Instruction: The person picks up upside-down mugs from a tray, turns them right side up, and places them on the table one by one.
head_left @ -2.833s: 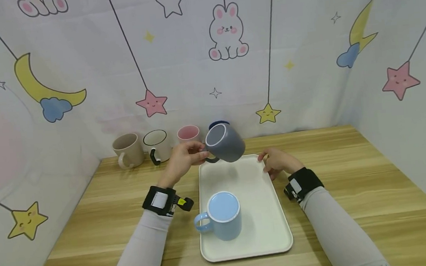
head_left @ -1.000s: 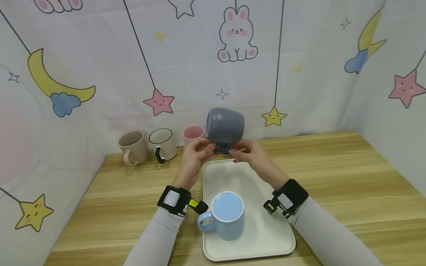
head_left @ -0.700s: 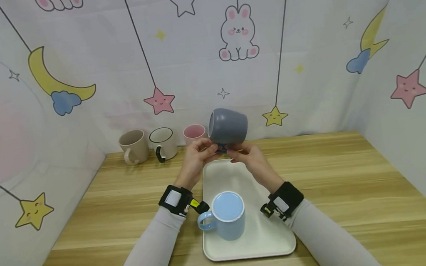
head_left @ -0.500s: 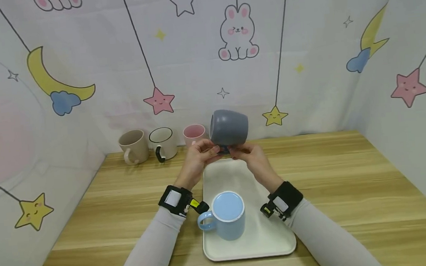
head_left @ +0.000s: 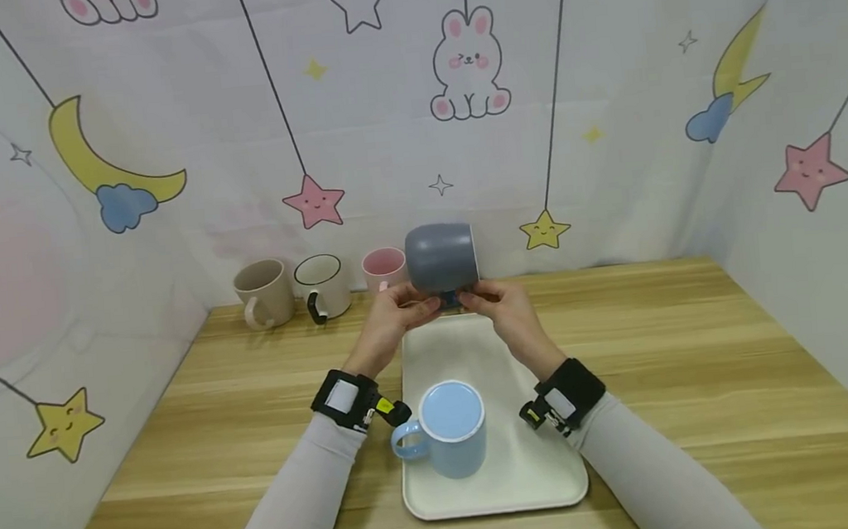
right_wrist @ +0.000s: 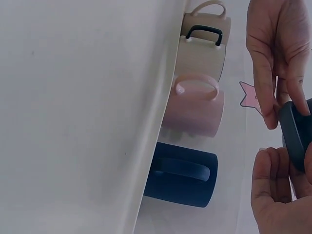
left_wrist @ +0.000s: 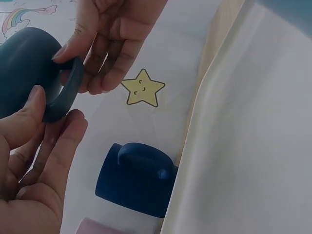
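A dark grey-blue mug (head_left: pixel 441 259) is held on its side above the far end of a cream tray (head_left: pixel 537 471), handle downward. My left hand (head_left: pixel 387 321) and right hand (head_left: pixel 510 316) meet beneath it from either side. In the left wrist view, the left hand (left_wrist: pixel 31 161) pinches the lower part of the handle (left_wrist: pixel 72 90), while the right hand's thumb and fingers (left_wrist: pixel 90 73) pinch its upper part. On the tray's near half stands a light blue mug (head_left: pixel 453 428), upside down, its handle pointing left.
Along the back wall stand a beige mug (head_left: pixel 265 293), a white mug (head_left: pixel 324 287) with black handle, and a pink mug (head_left: pixel 384 267). A navy mug (right_wrist: pixel 183 187) stands behind the tray, mostly hidden in the head view. Wooden tabletop (head_left: pixel 687 377) surrounds the tray.
The right hand has left the tray's edge and joined the left at the grey-blue mug's handle. The mug has turned: its pale-edged end, earlier at the left, now faces right. The light blue mug stays put.
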Demonstrator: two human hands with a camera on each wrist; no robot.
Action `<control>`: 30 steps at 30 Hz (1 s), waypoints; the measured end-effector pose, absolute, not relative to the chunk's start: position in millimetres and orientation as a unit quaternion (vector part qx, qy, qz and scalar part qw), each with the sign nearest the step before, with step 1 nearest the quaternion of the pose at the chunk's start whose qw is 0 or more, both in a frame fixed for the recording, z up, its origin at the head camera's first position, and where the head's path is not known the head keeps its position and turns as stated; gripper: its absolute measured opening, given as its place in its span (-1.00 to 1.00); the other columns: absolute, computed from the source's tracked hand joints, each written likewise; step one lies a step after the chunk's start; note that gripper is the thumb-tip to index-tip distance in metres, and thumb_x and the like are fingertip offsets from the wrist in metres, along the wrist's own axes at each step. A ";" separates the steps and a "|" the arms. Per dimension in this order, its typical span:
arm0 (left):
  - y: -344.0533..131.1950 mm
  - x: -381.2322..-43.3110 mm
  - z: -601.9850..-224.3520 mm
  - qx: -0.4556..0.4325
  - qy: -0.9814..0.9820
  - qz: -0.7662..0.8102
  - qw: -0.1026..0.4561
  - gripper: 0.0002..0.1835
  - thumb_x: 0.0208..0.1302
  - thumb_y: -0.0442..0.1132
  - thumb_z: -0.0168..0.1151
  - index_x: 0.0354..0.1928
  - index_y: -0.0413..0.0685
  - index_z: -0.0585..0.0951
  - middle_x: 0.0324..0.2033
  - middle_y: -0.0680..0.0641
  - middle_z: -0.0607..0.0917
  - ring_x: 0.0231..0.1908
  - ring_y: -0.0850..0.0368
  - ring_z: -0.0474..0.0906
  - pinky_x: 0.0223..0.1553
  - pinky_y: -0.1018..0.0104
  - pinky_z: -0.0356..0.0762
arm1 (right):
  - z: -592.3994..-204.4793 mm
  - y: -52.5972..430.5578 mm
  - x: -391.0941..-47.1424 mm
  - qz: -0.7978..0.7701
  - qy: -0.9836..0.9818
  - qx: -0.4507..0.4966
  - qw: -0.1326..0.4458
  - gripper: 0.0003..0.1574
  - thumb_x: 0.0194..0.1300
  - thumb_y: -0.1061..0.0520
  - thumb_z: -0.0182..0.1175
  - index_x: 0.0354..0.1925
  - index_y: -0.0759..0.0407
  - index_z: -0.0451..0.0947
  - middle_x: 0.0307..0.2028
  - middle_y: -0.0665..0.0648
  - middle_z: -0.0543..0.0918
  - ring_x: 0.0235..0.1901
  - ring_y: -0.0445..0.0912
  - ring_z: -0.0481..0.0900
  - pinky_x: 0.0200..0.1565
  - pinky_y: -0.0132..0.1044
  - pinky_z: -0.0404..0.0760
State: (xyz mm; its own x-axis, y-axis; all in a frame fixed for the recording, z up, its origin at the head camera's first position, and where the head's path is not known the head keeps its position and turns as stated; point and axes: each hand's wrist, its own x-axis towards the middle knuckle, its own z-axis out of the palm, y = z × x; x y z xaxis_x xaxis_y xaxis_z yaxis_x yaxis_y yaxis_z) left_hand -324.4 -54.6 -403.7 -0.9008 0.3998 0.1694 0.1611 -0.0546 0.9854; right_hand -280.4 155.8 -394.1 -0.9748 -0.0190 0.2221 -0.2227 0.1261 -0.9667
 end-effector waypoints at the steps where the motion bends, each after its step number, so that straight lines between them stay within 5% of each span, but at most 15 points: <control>1: -54.9 -323.9 -403.1 0.205 0.686 0.693 0.084 -0.68 0.45 -0.43 0.27 0.18 -0.37 0.62 0.00 -0.22 0.69 0.03 0.01 0.73 0.12 0.18 0.69 | -394.1 155.5 -280.5 0.662 -0.741 0.083 0.075 -0.63 0.44 0.31 0.28 0.16 0.45 0.64 0.02 0.34 0.72 -0.04 0.07 0.71 0.14 -0.07 0.70; 9: -55.1 -322.5 -401.3 0.220 0.716 0.659 0.073 -0.62 0.42 -0.33 0.35 0.23 -0.28 0.63 0.04 -0.24 0.71 0.05 -0.02 0.71 0.17 0.10 0.67 | -393.6 155.7 -278.7 0.715 -0.689 0.097 0.064 -0.57 0.49 0.37 0.19 0.25 0.52 0.53 0.13 0.51 0.63 -0.07 -0.08 0.77 0.05 -0.22 0.74; 20: -69.8 -325.6 -397.2 0.230 0.750 0.611 0.108 -0.64 0.48 -0.41 0.21 0.26 -0.35 0.57 0.11 -0.32 0.68 0.17 -0.28 0.63 0.17 0.08 0.67 | -392.7 158.5 -281.4 0.715 -0.689 0.090 0.076 -0.58 0.47 0.35 0.22 0.23 0.51 0.55 0.11 0.49 0.66 -0.01 0.07 0.77 0.02 -0.20 0.75; 30: -91.1 -334.2 -399.2 0.195 0.850 0.473 0.124 -0.66 0.45 -0.35 0.30 0.18 -0.39 0.64 0.05 -0.30 0.71 -0.01 -0.18 0.67 -0.02 0.03 0.76 | -387.4 166.8 -280.1 0.713 -0.688 0.092 0.099 -0.59 0.45 0.35 0.25 0.20 0.50 0.57 0.08 0.49 0.67 -0.09 0.00 0.80 0.04 -0.13 0.74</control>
